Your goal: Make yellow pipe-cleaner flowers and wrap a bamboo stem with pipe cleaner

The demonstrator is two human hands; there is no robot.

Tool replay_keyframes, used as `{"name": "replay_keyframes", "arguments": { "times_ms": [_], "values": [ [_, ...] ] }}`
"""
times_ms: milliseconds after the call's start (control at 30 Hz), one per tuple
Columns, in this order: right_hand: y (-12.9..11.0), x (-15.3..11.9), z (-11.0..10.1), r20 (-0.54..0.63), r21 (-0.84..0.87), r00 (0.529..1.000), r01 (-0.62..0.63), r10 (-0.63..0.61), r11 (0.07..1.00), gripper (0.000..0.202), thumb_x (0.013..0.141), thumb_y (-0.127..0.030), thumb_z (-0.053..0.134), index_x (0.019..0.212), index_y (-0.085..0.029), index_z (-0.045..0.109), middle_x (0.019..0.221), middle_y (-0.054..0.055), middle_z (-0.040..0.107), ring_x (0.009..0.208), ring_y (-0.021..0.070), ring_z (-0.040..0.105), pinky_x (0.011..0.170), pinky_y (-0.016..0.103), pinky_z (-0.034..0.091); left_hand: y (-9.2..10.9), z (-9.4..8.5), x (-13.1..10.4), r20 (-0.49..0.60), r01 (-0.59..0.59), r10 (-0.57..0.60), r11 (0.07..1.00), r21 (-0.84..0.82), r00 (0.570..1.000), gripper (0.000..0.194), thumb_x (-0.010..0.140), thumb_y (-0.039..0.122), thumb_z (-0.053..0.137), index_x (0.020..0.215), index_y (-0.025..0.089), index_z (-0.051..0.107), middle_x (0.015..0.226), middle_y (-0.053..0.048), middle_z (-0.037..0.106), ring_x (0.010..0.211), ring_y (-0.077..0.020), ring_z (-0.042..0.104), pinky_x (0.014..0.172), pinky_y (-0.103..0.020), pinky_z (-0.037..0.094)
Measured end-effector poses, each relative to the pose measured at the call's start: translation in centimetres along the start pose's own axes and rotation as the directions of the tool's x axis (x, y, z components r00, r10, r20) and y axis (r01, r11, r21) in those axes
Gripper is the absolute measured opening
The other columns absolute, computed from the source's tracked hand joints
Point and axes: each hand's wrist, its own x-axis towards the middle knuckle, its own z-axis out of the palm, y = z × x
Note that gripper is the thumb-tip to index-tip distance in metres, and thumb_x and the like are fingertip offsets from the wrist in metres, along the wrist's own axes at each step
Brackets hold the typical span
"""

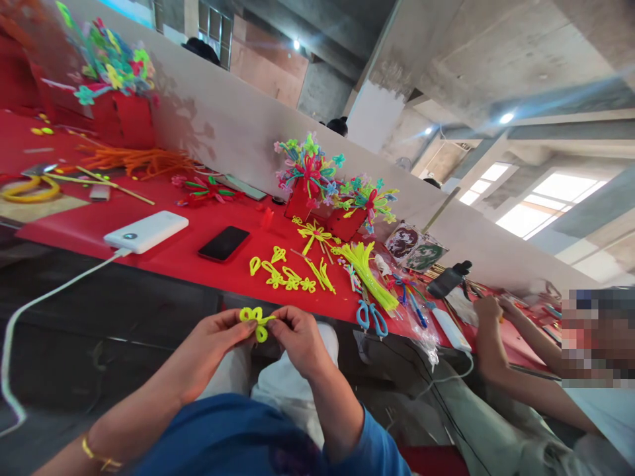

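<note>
Above my lap, just off the table's front edge, a yellow pipe-cleaner flower (256, 316) with several looped petals is held between both hands. My left hand (225, 334) pinches its petals between thumb and fingers. On the other side, my right hand (298, 338) pinches a short yellow end of the flower. Several finished yellow loops and small flowers (292, 280) lie on the red tabletop (233, 274) in front of me. To their right are loose yellow pipe cleaners (370, 271) in a bundle and blue-handled scissors (372, 319).
A black phone (224, 243) and a white power bank (147, 231) with a cable lie left of centre. Red boxes of colourful flowers (303, 198) stand along the grey partition (218, 122). At right, a co-worker's hands (489, 311) work near a dark bottle (448, 280).
</note>
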Motion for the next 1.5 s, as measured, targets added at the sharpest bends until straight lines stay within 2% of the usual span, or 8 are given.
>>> {"name": "replay_keyframes", "arguments": {
  "times_ms": [300, 533, 633, 733, 800, 933, 1300, 1500],
  "values": [
    [0.1, 0.0, 0.2, -0.087, -0.056, 0.990, 0.110, -0.115, 0.992, 0.013, 0.071, -0.033, 0.058, 0.070, -0.020, 0.059, 0.055, -0.005, 0.048, 0.051, 0.0105, 0.041, 0.050, 0.022, 0.035, 0.0, -0.3, -0.1, 0.039, -0.026, 0.022, 0.993, 0.119, 0.999, 0.028, 0.043, 0.037, 0.088, 0.057, 0.019, 0.074, 0.060, -0.005, 0.072, 0.063, -0.0200, 0.063, 0.065, -0.029, 0.050],
    [-0.2, -0.1, -0.5, -0.041, -0.215, 0.979, 0.187, -0.200, 0.959, 0.012, 0.076, -0.030, 0.056, 0.079, -0.020, 0.062, 0.064, -0.002, 0.058, 0.056, 0.0126, 0.049, 0.055, 0.023, 0.041, 0.0, -0.5, 0.2, 0.076, -0.017, 0.011, 0.996, 0.083, 0.997, 0.025, 0.048, 0.036, 0.086, 0.062, 0.019, 0.075, 0.066, -0.005, 0.072, 0.064, -0.0197, 0.062, 0.068, -0.032, 0.051],
    [-0.4, -0.2, -1.1, 0.086, -0.362, 0.927, 0.370, -0.365, 0.856, 0.019, 0.078, -0.023, 0.054, 0.094, -0.020, 0.065, 0.079, 0.002, 0.066, 0.063, 0.0141, 0.057, 0.061, 0.025, 0.047, 0.0, -0.8, 0.2, 0.091, 0.004, -0.008, 0.999, 0.042, 0.996, 0.024, 0.048, 0.034, 0.087, 0.063, 0.019, 0.076, 0.066, -0.005, 0.072, 0.063, -0.0175, 0.060, 0.064, -0.028, 0.050],
    [-0.9, -0.2, -1.8, 0.246, -0.498, 0.816, 0.569, -0.522, 0.654, 0.024, 0.084, -0.016, 0.049, 0.098, -0.021, 0.067, 0.094, 0.007, 0.070, 0.083, 0.0174, 0.064, 0.074, 0.027, 0.050, 0.0, -0.9, 0.0, 0.133, 0.028, -0.029, 1.000, 0.008, 0.991, 0.022, 0.051, 0.034, 0.088, 0.062, 0.018, 0.076, 0.063, -0.003, 0.069, 0.061, -0.0157, 0.059, 0.061, -0.026, 0.049],
    [-1.4, -0.2, -2.2, 0.309, -0.563, 0.778, 0.613, -0.547, 0.555, 0.024, 0.089, -0.017, 0.046, 0.096, -0.022, 0.069, 0.096, 0.008, 0.071, 0.090, 0.0180, 0.065, 0.078, 0.027, 0.051, -0.1, -0.9, -0.2, 0.151, 0.027, -0.028, 1.000, 0.006, 0.988, 0.021, 0.053, 0.033, 0.087, 0.061, 0.018, 0.076, 0.062, -0.002, 0.068, 0.061, -0.0156, 0.058, 0.061, -0.026, 0.049],
    [-2.1, -0.3, -2.7, 0.377, -0.624, 0.759, 0.631, -0.530, 0.461, 0.025, 0.094, -0.023, 0.046, 0.096, -0.022, 0.071, 0.094, 0.009, 0.071, 0.087, 0.0177, 0.066, 0.076, 0.027, 0.051, -0.3, -0.6, -0.3, 0.152, 0.006, -0.006, 1.000, 0.005, 0.988, 0.020, 0.054, 0.032, 0.087, 0.062, 0.018, 0.076, 0.064, -0.003, 0.069, 0.064, -0.0164, 0.059, 0.063, -0.026, 0.050],
    [-2.3, -0.3, -2.8, 0.372, -0.579, 0.796, 0.601, -0.478, 0.550, 0.023, 0.091, -0.020, 0.049, 0.093, -0.022, 0.071, 0.093, 0.008, 0.070, 0.085, 0.0171, 0.066, 0.074, 0.025, 0.051, -0.6, -0.3, 0.1, 0.106, -0.017, 0.018, 1.000, -0.019, 0.994, 0.023, 0.048, 0.031, 0.088, 0.062, 0.019, 0.074, 0.065, -0.003, 0.071, 0.065, -0.0171, 0.062, 0.066, -0.028, 0.051],
    [-2.8, -0.5, -2.4, 0.304, -0.521, 0.871, 0.490, -0.385, 0.699, 0.012, 0.078, -0.015, 0.057, 0.078, -0.021, 0.068, 0.081, 0.003, 0.065, 0.072, 0.0143, 0.060, 0.067, 0.024, 0.046, -0.6, -0.4, -0.3, 0.126, -0.087, 0.075, 0.992, 0.096, 0.989, 0.018, 0.051, 0.027, 0.087, 0.061, 0.021, 0.074, 0.062, -0.001, 0.071, 0.062, -0.0162, 0.060, 0.061, -0.024, 0.048]
  ]
}}
